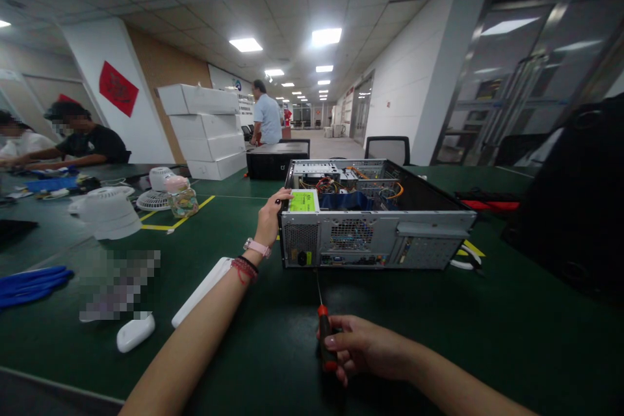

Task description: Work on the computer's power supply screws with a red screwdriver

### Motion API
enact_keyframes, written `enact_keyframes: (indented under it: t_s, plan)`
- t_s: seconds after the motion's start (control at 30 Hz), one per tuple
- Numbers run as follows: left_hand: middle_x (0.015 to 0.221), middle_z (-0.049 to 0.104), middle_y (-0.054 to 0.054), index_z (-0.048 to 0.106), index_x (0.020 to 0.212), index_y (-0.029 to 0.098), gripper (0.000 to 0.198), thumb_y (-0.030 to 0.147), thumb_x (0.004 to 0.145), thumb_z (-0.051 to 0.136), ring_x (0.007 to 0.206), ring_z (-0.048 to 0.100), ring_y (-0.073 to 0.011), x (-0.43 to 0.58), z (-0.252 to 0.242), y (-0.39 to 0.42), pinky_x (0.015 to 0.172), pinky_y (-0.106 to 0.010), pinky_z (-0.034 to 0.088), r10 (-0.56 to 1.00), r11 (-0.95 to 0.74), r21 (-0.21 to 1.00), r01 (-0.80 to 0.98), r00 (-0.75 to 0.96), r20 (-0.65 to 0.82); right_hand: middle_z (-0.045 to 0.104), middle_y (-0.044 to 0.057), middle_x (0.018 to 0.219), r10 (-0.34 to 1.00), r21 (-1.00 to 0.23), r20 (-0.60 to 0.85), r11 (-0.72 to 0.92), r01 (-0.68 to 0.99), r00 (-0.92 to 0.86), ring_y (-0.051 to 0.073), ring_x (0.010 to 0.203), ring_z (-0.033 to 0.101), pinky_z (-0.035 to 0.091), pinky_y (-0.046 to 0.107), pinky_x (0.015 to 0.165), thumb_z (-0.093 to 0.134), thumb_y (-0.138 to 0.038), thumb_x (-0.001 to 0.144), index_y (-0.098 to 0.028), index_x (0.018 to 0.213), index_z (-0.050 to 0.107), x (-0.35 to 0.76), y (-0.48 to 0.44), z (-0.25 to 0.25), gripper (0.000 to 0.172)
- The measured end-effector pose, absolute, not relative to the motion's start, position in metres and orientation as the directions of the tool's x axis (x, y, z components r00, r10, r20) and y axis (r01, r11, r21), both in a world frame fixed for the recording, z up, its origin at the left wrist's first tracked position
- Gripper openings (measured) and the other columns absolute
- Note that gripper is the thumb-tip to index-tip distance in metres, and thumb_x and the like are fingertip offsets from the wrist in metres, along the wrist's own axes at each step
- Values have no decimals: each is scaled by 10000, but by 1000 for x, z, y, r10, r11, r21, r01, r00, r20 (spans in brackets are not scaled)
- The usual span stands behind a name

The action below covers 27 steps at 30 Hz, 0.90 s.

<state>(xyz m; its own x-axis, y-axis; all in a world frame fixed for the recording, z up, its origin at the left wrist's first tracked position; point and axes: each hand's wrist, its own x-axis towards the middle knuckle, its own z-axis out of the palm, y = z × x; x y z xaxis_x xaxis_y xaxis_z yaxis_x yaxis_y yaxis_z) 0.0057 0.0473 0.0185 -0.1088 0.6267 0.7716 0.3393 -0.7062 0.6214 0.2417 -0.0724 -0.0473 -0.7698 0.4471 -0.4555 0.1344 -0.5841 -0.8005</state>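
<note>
An opened desktop computer case [424, 227] lies on its side on the green table, its back panel facing me. Wires and a blue part show inside, and a power supply with a green label [303, 201] sits in its near left corner. My left hand [269, 218] grips the case's left edge beside the power supply, fingers curled over the top. My right hand [363, 346] is closed around the black and red handle of a screwdriver [323, 328]. The screwdriver's thin shaft points up to the lower edge of the back panel; whether its tip touches a screw, I cannot tell.
At left are white fans [108, 211], a jar [181, 198], blue gloves [32, 285], a white earbud case [135, 333] and a long white object [202, 292]. White boxes [207, 133] and a black case [270, 161] stand behind. Other people are farther off. A black bag-like shape [575, 208] rises at right.
</note>
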Motion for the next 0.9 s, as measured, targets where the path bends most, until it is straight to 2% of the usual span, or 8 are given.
enact_keyframes:
  t_s: [0.2, 0.43, 0.63, 0.9]
  plan:
    - [1186, 621, -95, 646, 912, 157, 394, 354, 886, 306, 1232, 482, -218, 6, 20, 47, 1080, -387, 314, 632, -702, 625, 340, -107, 768, 592, -18, 627, 533, -854, -440, -497, 153, -723, 102, 508, 573, 443, 239, 533, 744, -438, 592, -161, 1029, 395, 237, -79, -50, 625]
    - [1194, 618, -82, 639, 915, 164, 371, 318, 881, 303, 1233, 480, -201, 6, 21, 45, 1090, -380, 304, 645, -690, 637, 343, -108, 757, 647, 36, 707, 532, -833, -483, -523, 178, -695, 78, 454, 538, 386, 214, 481, 734, -440, 582, -174, 1003, 333, 237, -79, -50, 639]
    - [1194, 618, -81, 644, 923, 164, 388, 330, 892, 294, 1234, 480, -209, 6, 19, 46, 1084, -382, 314, 632, -698, 621, 356, -102, 769, 549, -53, 664, 574, -824, -489, -551, 132, -657, 52, 464, 496, 349, 196, 466, 765, -401, 553, -182, 993, 390, 237, -80, -48, 618]
    - [1201, 615, -77, 646, 926, 168, 428, 381, 900, 275, 1239, 476, -211, 6, 21, 45, 1084, -389, 317, 640, -682, 625, 379, -103, 761, 518, -77, 647, 560, -835, -501, -513, 199, -660, 10, 377, 372, 325, 195, 419, 748, -511, 555, -188, 910, 408, 238, -80, -40, 589]
